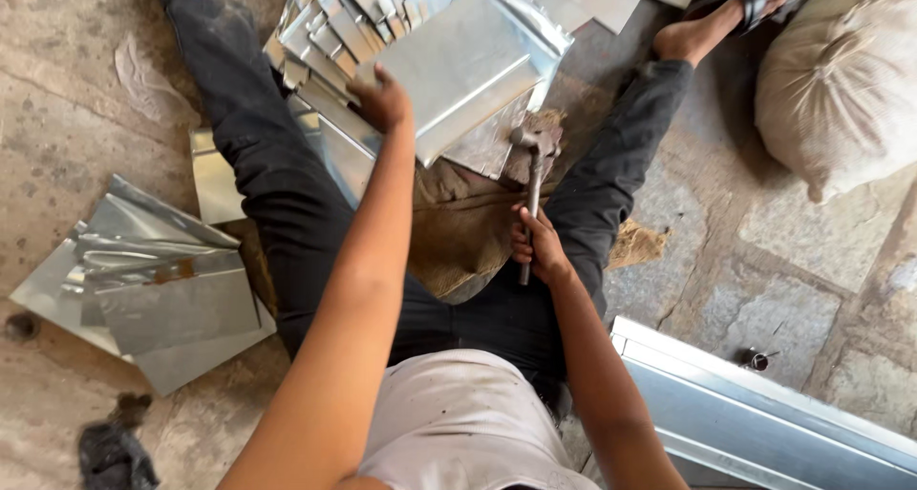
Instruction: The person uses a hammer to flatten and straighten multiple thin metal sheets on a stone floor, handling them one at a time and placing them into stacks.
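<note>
Left hand (pixel 380 96), upper centre of frame, pinches the near corner of a folded shiny galvanised metal sheet (pixel 458 65). Right hand (pixel 537 246) sits closed around a steel hammer (pixel 535 160), handle running straight up-frame, its head just below that sheet's lower edge.

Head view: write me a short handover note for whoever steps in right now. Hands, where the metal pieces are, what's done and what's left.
Left hand: grips a folded metal sheet by its edge, above the lap.
Right hand: closed on the hammer, head on a block between the legs.
Unworked stack: ahead, by the left leg.
Set-aside pile: on the floor at the left.
Done: cannot tell how many. Left: the held sheet, apparently the stack.
</note>
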